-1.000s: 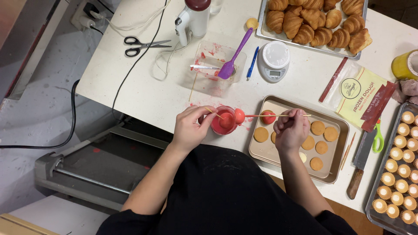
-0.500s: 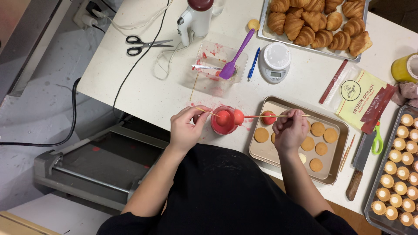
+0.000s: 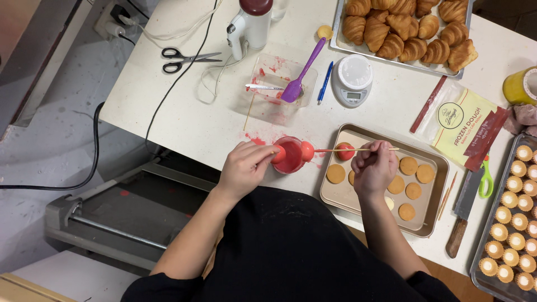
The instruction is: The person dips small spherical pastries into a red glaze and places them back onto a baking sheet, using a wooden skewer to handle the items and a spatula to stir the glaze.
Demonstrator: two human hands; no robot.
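Note:
My left hand (image 3: 243,168) pinches one end of a thin wooden skewer (image 3: 369,149) at the rim of a small cup of red glaze (image 3: 289,156). My right hand (image 3: 373,166) grips the same skewer further right, above a metal baking tray (image 3: 439,190). Three red-coated balls sit on the skewer: two over the cup (image 3: 307,151) and one (image 3: 345,151) at the tray's near-left corner. Several round golden biscuits (image 3: 408,165) lie on the tray's paper.
A clear tub (image 3: 278,89) with a purple spatula (image 3: 302,72) sits behind the cup, beside a white kitchen scale (image 3: 352,78), a blue pen, scissors (image 3: 187,57) and a hand mixer. Croissants (image 3: 405,28) fill a tray at the back. A knife (image 3: 464,210) and small filled tarts (image 3: 512,223) lie right.
Both hands keep their grip on the skewer. The skewer and its red balls stay over the cup with only a slight shift.

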